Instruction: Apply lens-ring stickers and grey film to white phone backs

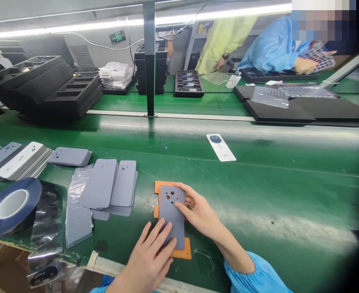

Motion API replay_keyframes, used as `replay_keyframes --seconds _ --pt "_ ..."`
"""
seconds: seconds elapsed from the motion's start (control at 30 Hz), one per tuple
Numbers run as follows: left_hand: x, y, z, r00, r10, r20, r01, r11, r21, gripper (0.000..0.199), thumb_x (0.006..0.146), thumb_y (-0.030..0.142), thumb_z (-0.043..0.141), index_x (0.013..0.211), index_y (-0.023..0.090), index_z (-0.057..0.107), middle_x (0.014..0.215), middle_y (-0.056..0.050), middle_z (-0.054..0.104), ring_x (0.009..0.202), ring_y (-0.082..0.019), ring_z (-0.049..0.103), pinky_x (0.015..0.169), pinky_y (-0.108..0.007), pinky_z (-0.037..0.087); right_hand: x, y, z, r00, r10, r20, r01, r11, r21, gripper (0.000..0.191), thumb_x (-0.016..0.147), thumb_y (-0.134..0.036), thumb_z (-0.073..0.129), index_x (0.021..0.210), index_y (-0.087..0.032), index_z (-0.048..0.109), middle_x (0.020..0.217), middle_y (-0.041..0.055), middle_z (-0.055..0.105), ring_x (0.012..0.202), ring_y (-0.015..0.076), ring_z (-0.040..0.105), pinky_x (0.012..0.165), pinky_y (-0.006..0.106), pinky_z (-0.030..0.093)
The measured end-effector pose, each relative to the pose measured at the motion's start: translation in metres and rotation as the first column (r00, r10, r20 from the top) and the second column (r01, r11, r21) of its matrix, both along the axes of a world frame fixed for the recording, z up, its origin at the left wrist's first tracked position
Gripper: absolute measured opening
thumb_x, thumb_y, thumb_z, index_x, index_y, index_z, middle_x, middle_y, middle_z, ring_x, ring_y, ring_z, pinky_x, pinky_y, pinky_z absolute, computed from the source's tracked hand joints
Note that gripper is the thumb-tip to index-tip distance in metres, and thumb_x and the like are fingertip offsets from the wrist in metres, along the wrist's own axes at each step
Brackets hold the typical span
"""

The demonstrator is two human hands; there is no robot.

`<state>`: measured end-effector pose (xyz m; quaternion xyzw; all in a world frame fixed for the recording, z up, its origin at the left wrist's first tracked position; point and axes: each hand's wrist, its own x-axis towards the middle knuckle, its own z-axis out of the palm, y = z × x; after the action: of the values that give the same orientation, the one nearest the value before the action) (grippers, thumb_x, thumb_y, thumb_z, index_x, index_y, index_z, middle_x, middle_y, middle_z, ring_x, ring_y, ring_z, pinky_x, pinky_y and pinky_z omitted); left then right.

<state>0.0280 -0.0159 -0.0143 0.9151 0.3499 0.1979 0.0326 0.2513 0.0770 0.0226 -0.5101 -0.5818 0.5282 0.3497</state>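
A grey phone back cover (174, 226) with several camera holes near its top lies over an orange fixture plate (182, 254), whose edges show at the top, left and bottom. My right hand (202, 213) grips the cover's upper right side, thumb on its face near the holes and fingers at the far edge. Across the cover's lower left rests my left hand (149, 256), its fingers spread and touching the surface. Left of the fixture, loose stacks of similar grey covers (123, 183) sit partly on clear film strips (78, 219).
At the left are a roll of blue film (34, 195) and a pile of white-topped covers (20, 160). A white card (221, 148) lies farther back. Black foam trays (60, 89) and a dark post (149, 61) stand behind. Across the bench, a person in blue sleeves (268, 49) holds a perforated sheet.
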Motion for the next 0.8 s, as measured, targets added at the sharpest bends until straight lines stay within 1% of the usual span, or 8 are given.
replay_keyframes --seconds 0.07,0.13,0.23,0.37,0.43,0.5,0.63,0.8 --pt "-0.001 -0.001 -0.004 1.000 0.012 -0.021 -0.012 1.000 -0.013 0.041 0.093 0.009 0.056 0.133 0.017 0.064 0.154 -0.016 0.053 0.145 -0.037 0.046 0.105 -0.060 0.053 0.000 0.000 -0.002 0.978 -0.008 0.208 -0.025 0.988 0.154 0.041 0.092 -0.024 0.057 0.133 -0.027 0.061 0.122 0.0079 0.071 0.108 0.0250 0.070 0.096 0.046 0.059" --pt "-0.002 -0.001 -0.008 1.000 0.008 -0.020 -0.008 1.000 -0.029 0.045 0.093 0.006 0.055 0.135 0.018 0.063 0.154 -0.017 0.053 0.146 -0.038 0.045 0.104 -0.060 0.054 0.000 0.002 -0.007 0.925 -0.057 0.377 -0.063 0.952 0.300 0.040 0.091 -0.022 0.056 0.131 -0.025 0.062 0.136 0.0112 0.062 0.125 0.0282 0.062 0.106 0.049 0.053" --pt "-0.004 -0.001 -0.013 1.000 -0.020 0.002 0.020 0.999 -0.043 0.046 0.092 0.006 0.055 0.136 0.016 0.062 0.155 -0.019 0.051 0.148 -0.038 0.042 0.104 -0.057 0.055 -0.003 0.002 -0.017 0.826 -0.130 0.549 -0.136 0.899 0.417 0.046 0.093 -0.024 0.054 0.139 -0.021 0.057 0.155 0.0167 0.047 0.143 0.0333 0.047 0.115 0.056 0.044" --pt "-0.005 0.001 -0.015 0.999 -0.029 0.040 0.030 0.999 -0.021 0.044 0.091 0.007 0.056 0.134 0.015 0.063 0.155 -0.019 0.051 0.149 -0.037 0.040 0.106 -0.051 0.056 -0.015 -0.008 -0.029 0.678 -0.159 0.717 -0.262 0.859 0.439 0.055 0.100 -0.026 0.044 0.155 -0.019 0.043 0.167 0.0174 0.032 0.153 0.0373 0.032 0.120 0.064 0.032" --pt "-0.004 0.004 -0.015 0.997 -0.034 0.072 0.034 0.999 0.006 0.043 0.091 0.007 0.056 0.132 0.015 0.064 0.153 -0.019 0.053 0.148 -0.036 0.042 0.106 -0.048 0.056 -0.024 -0.017 -0.032 0.640 -0.141 0.755 -0.329 0.838 0.435 0.060 0.104 -0.031 0.040 0.162 -0.019 0.032 0.170 0.0152 0.029 0.156 0.0366 0.027 0.121 0.063 0.032" --pt "-0.003 0.006 -0.015 0.992 -0.039 0.118 0.035 0.999 0.034 0.040 0.090 0.009 0.057 0.129 0.015 0.067 0.151 -0.019 0.056 0.146 -0.035 0.046 0.107 -0.046 0.056 -0.033 -0.026 -0.035 0.618 -0.119 0.777 -0.380 0.820 0.428 0.069 0.104 -0.044 0.043 0.165 -0.019 0.024 0.170 0.0136 0.026 0.157 0.0389 0.022 0.119 0.062 0.034" --pt "0.001 0.009 -0.014 0.985 -0.015 0.172 0.002 0.997 0.078 0.033 0.094 0.013 0.057 0.125 0.018 0.070 0.151 -0.015 0.057 0.142 -0.033 0.052 0.105 -0.042 0.058 -0.042 -0.034 -0.041 0.580 -0.120 0.806 -0.402 0.818 0.411 0.089 0.095 -0.067 0.050 0.165 -0.018 0.026 0.170 0.0135 0.024 0.155 0.0468 0.020 0.116 0.066 0.035" --pt "0.003 0.012 -0.014 0.983 -0.001 0.185 -0.020 0.994 0.111 0.031 0.096 0.015 0.056 0.123 0.019 0.072 0.145 -0.014 0.062 0.138 -0.030 0.057 0.104 -0.040 0.059 -0.042 -0.030 -0.043 0.554 -0.135 0.821 -0.398 0.824 0.404 0.089 0.093 -0.071 0.050 0.164 -0.020 0.030 0.169 0.0125 0.028 0.154 0.0476 0.024 0.117 0.072 0.027"
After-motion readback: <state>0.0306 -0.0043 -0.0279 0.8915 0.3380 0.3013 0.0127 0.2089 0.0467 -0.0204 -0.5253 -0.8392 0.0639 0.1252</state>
